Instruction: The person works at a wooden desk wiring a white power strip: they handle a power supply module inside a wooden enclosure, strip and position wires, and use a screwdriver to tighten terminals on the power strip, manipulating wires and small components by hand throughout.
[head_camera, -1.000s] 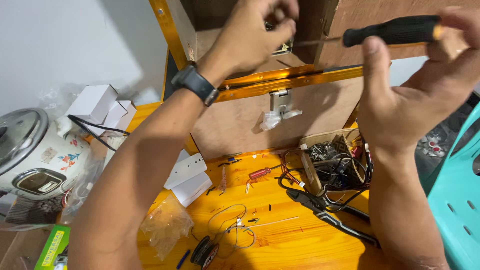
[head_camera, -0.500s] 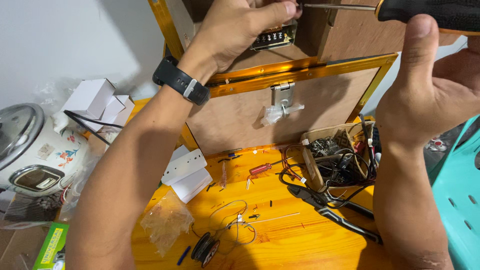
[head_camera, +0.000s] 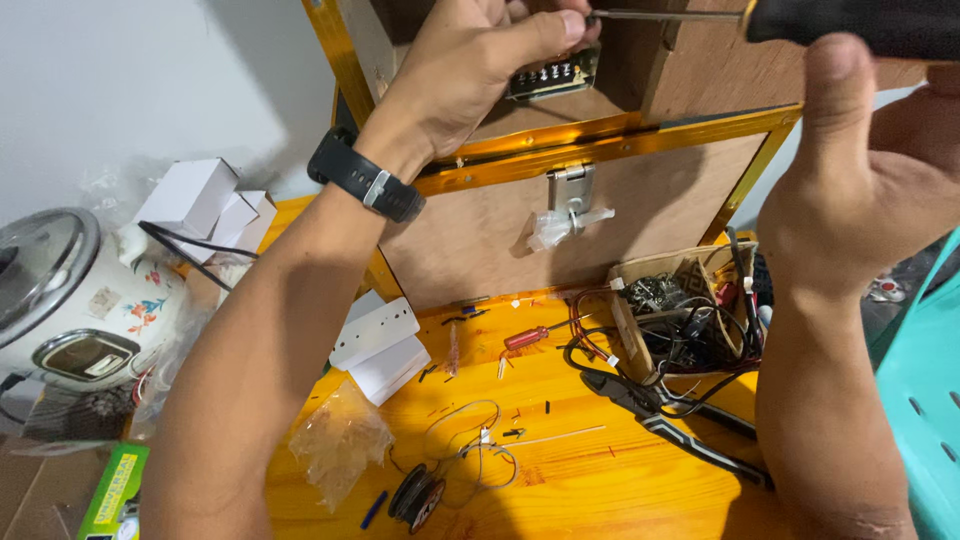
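White boxes (head_camera: 205, 200) sat by the wall while the right hand (head_camera: 860, 200) gripped a black screwdriver (head_camera: 800, 18); the left hand (head_camera: 470, 70) pinched its tip.

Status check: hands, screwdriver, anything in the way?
Left hand pinching at the screwdriver tip by the terminal block. Right hand grips the black handle. Tip on the box; path unobstructed.

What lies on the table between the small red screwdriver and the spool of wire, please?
In the head view, between the small red screwdriver and the spool of wire: loose thin wire loops and small dark offcuts.
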